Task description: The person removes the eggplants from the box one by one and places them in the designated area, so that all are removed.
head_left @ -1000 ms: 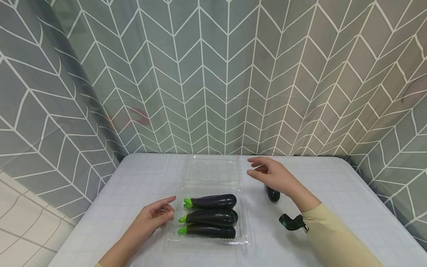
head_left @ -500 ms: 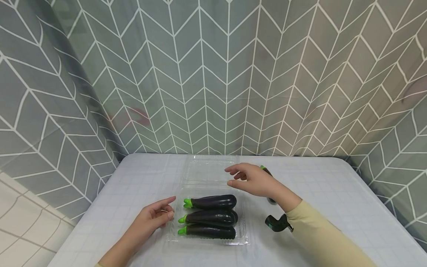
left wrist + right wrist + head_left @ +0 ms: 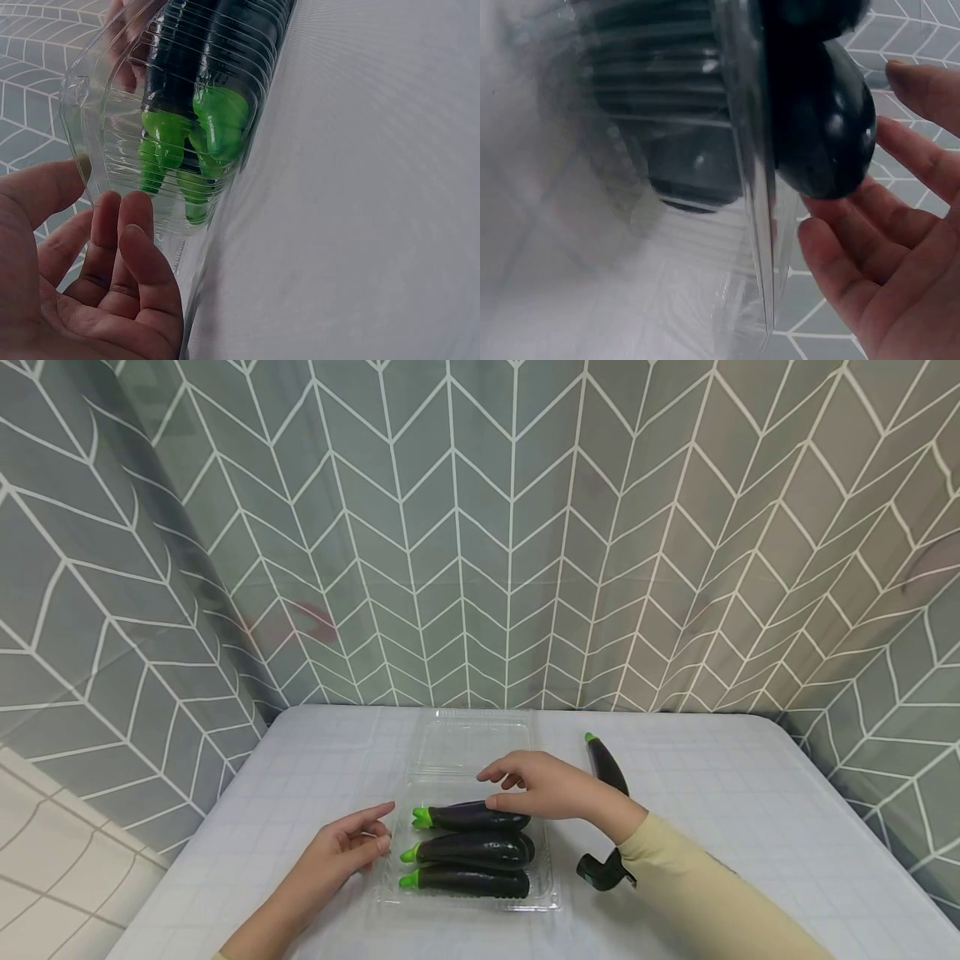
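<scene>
In the head view, several dark eggplants [image 3: 472,850] with green caps lie side by side in an open clear plastic container [image 3: 553,868]. Its left edge is beside my left hand [image 3: 341,856], whose fingers are loosely bent. In the left wrist view, that hand [image 3: 105,292] has its fingertips at the clear rim [image 3: 75,127], holding no eggplant. My right hand [image 3: 547,787] is over the back eggplant [image 3: 461,816], partly covering it. The right wrist view shows its parted fingers [image 3: 836,255] around the rounded end of an eggplant [image 3: 829,127]; contact is unclear.
Behind the tray part, the clear lid [image 3: 472,735] lies folded back on the white-clothed table [image 3: 330,752]. Another eggplant [image 3: 606,766] lies right of the container, partly behind my right arm. A black wrist device [image 3: 600,870] hangs by the right sleeve. A patterned curtain stands behind.
My right hand has moved left and toward me, from beside the lone eggplant, past the lid, to the back eggplant in the container. The lone eggplant is more exposed. My left hand has stayed put.
</scene>
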Demonstrator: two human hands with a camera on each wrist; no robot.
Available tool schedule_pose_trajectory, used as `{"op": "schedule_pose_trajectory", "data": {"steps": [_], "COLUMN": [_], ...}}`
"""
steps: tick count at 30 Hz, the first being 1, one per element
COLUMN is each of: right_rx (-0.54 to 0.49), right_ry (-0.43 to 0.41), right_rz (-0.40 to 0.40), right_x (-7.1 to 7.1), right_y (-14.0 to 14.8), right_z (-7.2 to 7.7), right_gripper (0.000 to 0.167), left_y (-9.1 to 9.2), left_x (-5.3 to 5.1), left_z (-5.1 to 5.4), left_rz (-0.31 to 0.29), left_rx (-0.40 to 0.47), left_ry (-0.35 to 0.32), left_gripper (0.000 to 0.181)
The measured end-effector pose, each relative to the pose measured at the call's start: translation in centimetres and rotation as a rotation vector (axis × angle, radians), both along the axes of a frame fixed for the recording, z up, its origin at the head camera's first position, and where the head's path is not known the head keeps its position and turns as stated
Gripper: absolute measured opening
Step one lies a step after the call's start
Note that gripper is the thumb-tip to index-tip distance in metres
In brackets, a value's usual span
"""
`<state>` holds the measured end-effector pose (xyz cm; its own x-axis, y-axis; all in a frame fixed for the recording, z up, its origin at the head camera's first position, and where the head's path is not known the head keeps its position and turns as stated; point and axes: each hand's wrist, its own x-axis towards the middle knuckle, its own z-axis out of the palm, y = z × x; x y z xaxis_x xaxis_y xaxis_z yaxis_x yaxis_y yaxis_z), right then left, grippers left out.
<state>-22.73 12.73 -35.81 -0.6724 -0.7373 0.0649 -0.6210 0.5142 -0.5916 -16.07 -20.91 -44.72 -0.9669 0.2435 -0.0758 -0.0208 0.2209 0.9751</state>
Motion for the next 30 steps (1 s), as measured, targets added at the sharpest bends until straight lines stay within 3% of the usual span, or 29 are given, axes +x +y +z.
{"op": "schedule_pose_trajectory", "data": {"steps": [12, 30], "right_rx": [0.142, 0.174], "right_ry": [0.012, 0.079], "right_rz": [0.097, 0.067], "right_x": [0.0, 0.2], "right_y": [-1.1, -1.4], "right_z": [-0.6, -0.7], "right_gripper": [0.037, 0.033], "left_y": [-0.1, 0.1], "left_x": [0.0, 0.1], "left_z": [-0.1, 0.1], "left_rz": [-0.010, -0.003], "left_rx": [0.011, 0.011], "left_ry": [0.009, 0.006], "left_gripper": [0.056, 0.055]}}
